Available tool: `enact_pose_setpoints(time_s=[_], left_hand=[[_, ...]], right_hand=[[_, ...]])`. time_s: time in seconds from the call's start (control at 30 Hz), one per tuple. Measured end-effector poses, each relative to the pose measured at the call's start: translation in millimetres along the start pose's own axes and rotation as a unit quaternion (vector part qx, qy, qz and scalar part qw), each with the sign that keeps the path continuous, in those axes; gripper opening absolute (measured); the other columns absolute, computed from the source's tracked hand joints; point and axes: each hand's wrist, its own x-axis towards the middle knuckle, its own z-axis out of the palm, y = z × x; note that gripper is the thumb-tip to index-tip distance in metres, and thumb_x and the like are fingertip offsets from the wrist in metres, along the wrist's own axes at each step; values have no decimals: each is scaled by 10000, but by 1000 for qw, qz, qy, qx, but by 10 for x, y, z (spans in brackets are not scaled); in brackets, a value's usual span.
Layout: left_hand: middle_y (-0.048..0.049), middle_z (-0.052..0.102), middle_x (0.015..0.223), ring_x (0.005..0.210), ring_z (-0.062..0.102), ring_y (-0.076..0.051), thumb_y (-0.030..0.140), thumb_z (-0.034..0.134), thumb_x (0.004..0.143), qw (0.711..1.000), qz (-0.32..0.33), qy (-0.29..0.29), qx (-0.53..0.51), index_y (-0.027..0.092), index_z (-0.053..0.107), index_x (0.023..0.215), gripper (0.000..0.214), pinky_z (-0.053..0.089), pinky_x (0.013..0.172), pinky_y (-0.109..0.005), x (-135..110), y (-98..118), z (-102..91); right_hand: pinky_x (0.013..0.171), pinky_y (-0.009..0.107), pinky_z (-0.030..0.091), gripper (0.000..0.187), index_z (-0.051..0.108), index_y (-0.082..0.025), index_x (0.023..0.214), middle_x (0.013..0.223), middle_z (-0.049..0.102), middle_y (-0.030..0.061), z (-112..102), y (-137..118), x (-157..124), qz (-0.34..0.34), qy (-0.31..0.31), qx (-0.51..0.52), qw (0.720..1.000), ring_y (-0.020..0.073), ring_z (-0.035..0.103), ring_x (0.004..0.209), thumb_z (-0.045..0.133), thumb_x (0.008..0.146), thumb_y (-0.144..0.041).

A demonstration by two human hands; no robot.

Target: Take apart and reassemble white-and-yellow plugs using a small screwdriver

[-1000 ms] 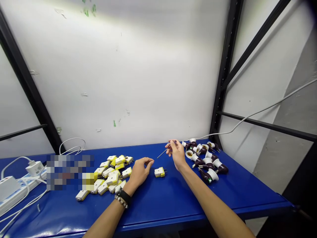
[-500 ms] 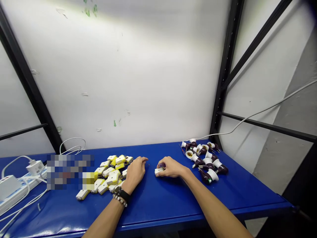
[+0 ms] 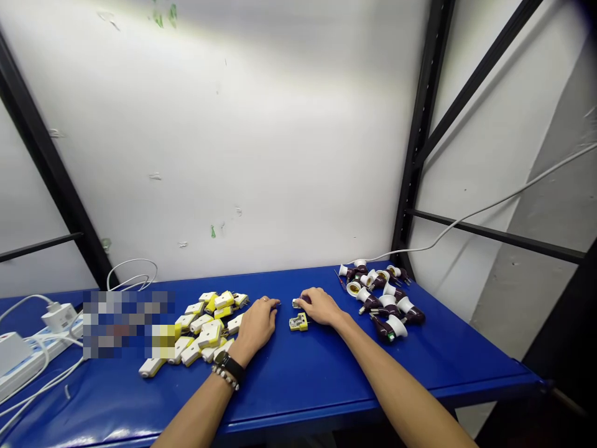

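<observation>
My right hand [image 3: 319,306] is closed round a small white plug cover [image 3: 295,303], mostly hidden by the fingers. Just in front of it, an opened yellow plug half [image 3: 298,322] lies on the blue table with its metal inside facing up and its pins to the right. My left hand [image 3: 257,320] rests low over the table, beside the pile of white and yellow plugs [image 3: 209,334]. Its fingertips come together near a tiny dark thing too small to make out. A dark watch and a bead bracelet circle the left wrist.
Several white and maroon lamp holders [image 3: 389,305] lie at the right, with a thin red screwdriver [image 3: 340,279] behind them. White power strips [image 3: 41,351] and loose cables lie at the left, beside a blurred patch. Black shelf posts [image 3: 422,124] frame the table.
My right hand has lifted the white cover off the plug and moved it slightly away from me, leaving the yellow half lying exposed. My left hand's fingers have drawn in at the tips.
</observation>
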Motion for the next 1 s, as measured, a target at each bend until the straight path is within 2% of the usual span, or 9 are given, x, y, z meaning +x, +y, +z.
enact_pose_setpoints(time_s=[0.13,0.27,0.5,0.6,0.67,0.8,0.9,1.0], left_hand=[[-118,670,1224,1118,600,-267,156,472,959,999,11,-14,31,178,646,1287,372,482,932,-361,7,15,-12],[-105,663,1239,1093,593,-271,153,436,968,998,17,-30,55,213,651,1293,395,484,884,-369,11,49,-39],[-65,715,1130,1059,620,-239,149,471,966,999,30,-15,9,237,731,1139,324,468,914,-334,41,58,-11],[-61,729,1101,1044,630,-234,156,479,971,999,35,-13,0,237,744,1105,308,468,916,-329,66,62,-1],[-57,733,1095,1047,631,-232,159,481,973,999,38,-13,-3,240,745,1098,304,467,916,-324,73,66,-1],[-57,729,1098,1059,624,-235,147,505,955,999,40,-6,-5,239,730,1116,292,468,914,-325,61,76,-17],[-62,718,1109,1066,619,-238,134,537,928,999,34,14,-3,235,707,1151,298,468,923,-336,45,73,-65],[-70,716,1117,1064,621,-244,156,542,931,999,15,38,7,225,703,1161,290,469,940,-351,35,32,-167]], right_hand=[[713,273,400,376,738,-212,967,976,754,106,21,45,55,49,14,-18,999,249,679,969,466,993,-471],[724,282,414,387,738,-205,965,1003,752,122,17,93,94,79,10,-25,996,261,684,980,444,996,-455],[787,318,433,303,708,-192,1084,1094,723,144,-48,99,53,85,16,-20,996,294,656,1040,579,912,-404],[778,306,434,339,729,-193,1030,1030,732,116,-137,67,19,46,8,2,999,265,650,994,545,928,-458],[737,267,436,375,753,-201,963,947,739,68,-185,35,5,2,-23,26,999,218,655,911,582,897,-529],[589,212,409,429,756,-190,768,736,701,-12,-215,-9,-17,-53,-102,44,992,156,623,709,827,612,-583],[546,224,388,422,715,-188,673,692,686,-11,-249,26,-53,-30,-101,18,994,161,613,656,857,541,-562],[613,274,421,376,715,-186,753,833,729,65,-329,109,-94,37,-36,-32,998,234,660,756,815,615,-520]])
